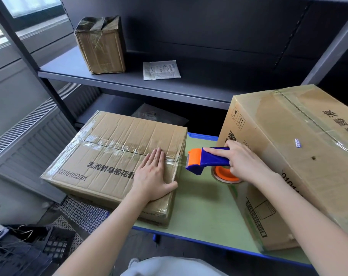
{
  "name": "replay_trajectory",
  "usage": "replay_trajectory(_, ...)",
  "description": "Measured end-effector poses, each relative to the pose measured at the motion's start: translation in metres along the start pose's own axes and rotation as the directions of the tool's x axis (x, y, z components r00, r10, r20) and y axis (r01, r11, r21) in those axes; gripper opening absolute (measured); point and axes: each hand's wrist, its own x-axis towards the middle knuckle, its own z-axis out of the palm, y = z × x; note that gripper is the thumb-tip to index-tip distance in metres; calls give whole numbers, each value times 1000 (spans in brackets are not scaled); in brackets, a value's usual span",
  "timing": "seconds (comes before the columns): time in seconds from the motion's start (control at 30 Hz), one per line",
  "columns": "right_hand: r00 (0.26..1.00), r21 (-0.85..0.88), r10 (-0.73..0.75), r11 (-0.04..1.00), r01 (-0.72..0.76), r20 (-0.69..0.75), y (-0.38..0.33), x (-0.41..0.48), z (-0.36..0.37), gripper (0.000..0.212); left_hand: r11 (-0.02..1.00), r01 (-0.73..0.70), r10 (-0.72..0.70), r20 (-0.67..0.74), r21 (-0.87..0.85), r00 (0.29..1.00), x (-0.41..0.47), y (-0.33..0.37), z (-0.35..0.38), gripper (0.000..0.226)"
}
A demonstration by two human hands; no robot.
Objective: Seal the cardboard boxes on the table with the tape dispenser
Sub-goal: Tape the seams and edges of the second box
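A flat cardboard box [109, 156] lies on the left of the green table [205, 212], with clear tape along its top seam. My left hand [153, 176] presses flat on the box's right end, fingers straight, thumb over the edge. My right hand [242, 162] grips the blue and orange tape dispenser [205, 160], which hangs just off the box's right edge. A strip of clear tape stretches from the box to the dispenser's orange blade. A taller cardboard box [288, 156] stands at the right, taped along its top.
A grey metal shelf [129, 80] behind the table carries a small wrapped box [101, 44] and a white packet [161, 69]. A radiator [30, 136] lines the left wall. Black crates and white mesh [50, 246] lie on the floor at lower left.
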Motion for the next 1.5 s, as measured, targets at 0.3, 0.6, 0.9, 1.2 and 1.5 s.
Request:
replay_trajectory(0.3,999,0,7,1000,-7,40,-2,0,-3,71,1000,-12,12,-1,28,1000,-2,-2,-4,111)
replay_trajectory(0.6,1000,-13,16,1000,-16,18,-3,-8,-4,70,1000,-8,7,21,28,1000,0,-1,-2,111)
replay_trajectory(0.9,999,-18,41,999,-40,10,-4,-13,-2,70,1000,0,0,32,21,999,0,-1,-2,111)
replay_trajectory(1.2,999,-21,41,999,-41,-11,-3,-12,4,70,999,20,-21,37,31,999,5,0,0,113)
replay_trajectory(1.5,998,-52,68,996,-68,-17,10,-12,-4,70,1000,-9,9,35,21,999,12,-10,4,108)
